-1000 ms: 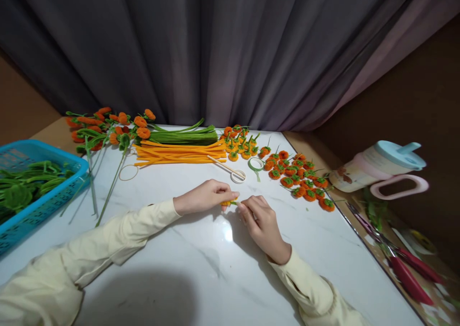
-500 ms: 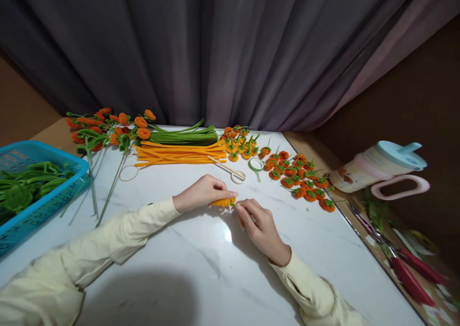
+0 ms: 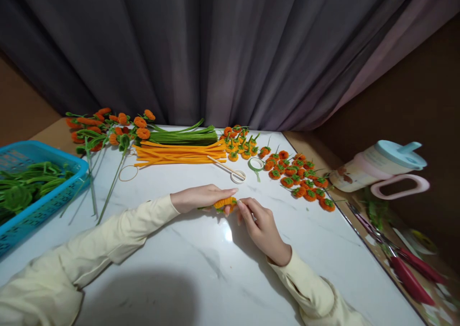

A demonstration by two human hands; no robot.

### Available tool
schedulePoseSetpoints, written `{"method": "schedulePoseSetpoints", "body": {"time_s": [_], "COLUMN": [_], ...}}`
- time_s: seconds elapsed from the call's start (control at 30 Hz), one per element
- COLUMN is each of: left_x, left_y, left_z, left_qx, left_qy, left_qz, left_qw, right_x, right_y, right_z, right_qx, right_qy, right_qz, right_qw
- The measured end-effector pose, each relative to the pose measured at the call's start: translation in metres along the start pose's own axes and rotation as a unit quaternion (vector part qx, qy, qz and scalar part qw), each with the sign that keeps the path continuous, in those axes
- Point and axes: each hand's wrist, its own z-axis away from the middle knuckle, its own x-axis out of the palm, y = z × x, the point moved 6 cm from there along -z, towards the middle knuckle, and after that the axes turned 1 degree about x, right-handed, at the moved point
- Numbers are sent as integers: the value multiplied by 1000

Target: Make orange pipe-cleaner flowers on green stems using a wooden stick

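Observation:
My left hand is closed around a small yellow-orange ribbed ball of fuzzy pipe cleaner, its thumb stretched along the top. Green pipe cleaner shows beneath the ball and at its right end. There the thumb and fingers of my right hand pinch a thin green pipe cleaner end, largely hidden by the fingertips. Both hands hover just above the white marbled table. Beyond them lie a bundle of yellow-orange pipe cleaners and a bundle of green pipe cleaners.
Several small orange balls with green tops spread at the back right, beside green tape. A white roll with a stick lies nearer. Orange flowers and a blue basket are left; a tumbler and red-handled pliers right.
My left hand has turned and flattened, and its fingers now reach under the yellow-orange ball. More green shows below the ball. My right hand has barely moved.

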Motion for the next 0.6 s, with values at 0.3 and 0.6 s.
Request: {"method": "schedulePoseSetpoints", "body": {"time_s": [0.3,0.6], "left_x": [5,-5], "left_y": [1,0], "left_z": [-4,6], "left_qx": [36,-22], "left_qy": [-15,-141], "left_qz": [92,53], "left_qw": [995,988], "right_x": [-3,-12], "right_y": [3,15], "right_z": [-1,-3], "right_qx": [21,97], "right_qy": [12,31], "right_qz": [-9,-52], "right_qw": [1000,994]}}
